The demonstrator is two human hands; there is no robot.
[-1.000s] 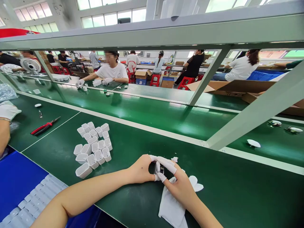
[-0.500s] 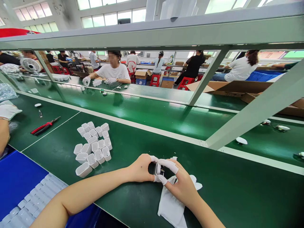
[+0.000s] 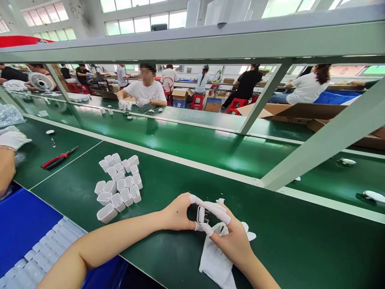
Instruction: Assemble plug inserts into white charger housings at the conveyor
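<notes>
The left hand [image 3: 179, 212] and the right hand [image 3: 236, 237] meet at the lower centre of the frame, above the green worktop [image 3: 285, 241]. Between them is a small white part [image 3: 200, 214], with thin metal pieces [image 3: 206, 215] showing on its right side. The fingers of both hands grip it, thumbs below and the other fingertips above; white covers [image 3: 221, 212] wrap several fingertips.

A white glove [image 3: 215, 257] lies on the worktop beneath and beside the right hand, and a small white scrap [image 3: 220, 200] lies just beyond that hand. Left of centre stands a cluster of open white cups [image 3: 120, 184], many touching one another. Farther left are pliers [image 3: 60, 158] with red and black handles. At the left edge is another person's gloved hand [image 3: 13, 139].

Rows of pale, glossy pieces [image 3: 39, 257] lie on a blue surface [image 3: 21, 224] at the lower left. Across the green belt [image 3: 180, 140], a person in a white shirt [image 3: 147, 91] sits with gloved hands at the far side.
</notes>
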